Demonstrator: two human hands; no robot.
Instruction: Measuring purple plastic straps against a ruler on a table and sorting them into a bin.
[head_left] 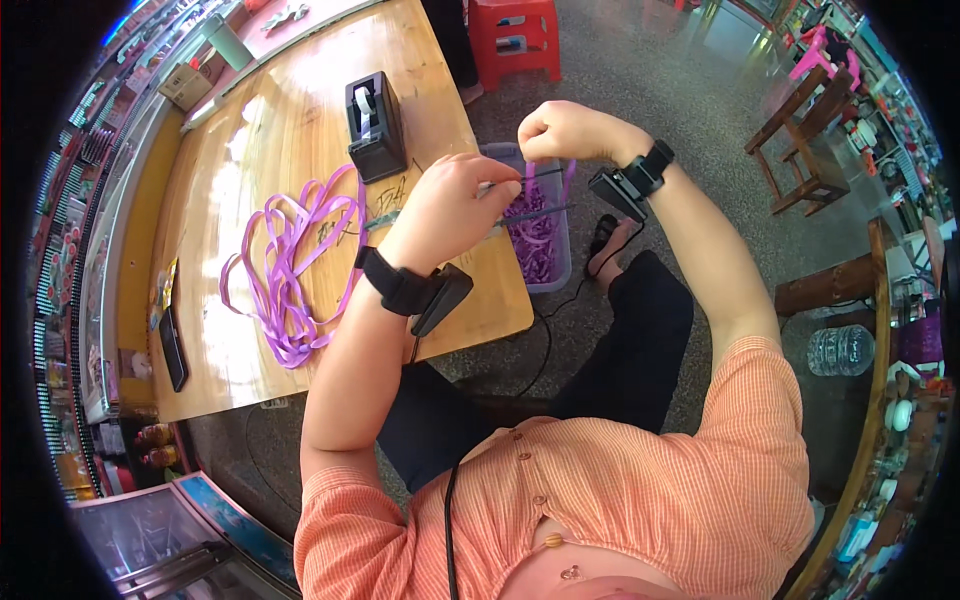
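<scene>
My left hand (462, 195) is closed at the table's right edge, its fingertips pinched on a thin dark rod (545, 174) that points right. Below it a second dark rod (548, 212) sticks out past the edge. My right hand (572, 132) is a closed fist above a plastic bin, and purple ribbon (570, 178) hangs down from beneath it. More purple ribbon fills the translucent bin (563, 270). On the wooden table a long purple ribbon (290, 240) lies in loose loops, running under my left forearm.
A black tape dispenser (378, 145) stands on the table beyond my left hand. A black phone (173, 348) lies at the table's left side. A red stool (515, 45) is behind the bin, a wooden chair (810, 150) to the right. A black cable (548, 345) crosses the floor.
</scene>
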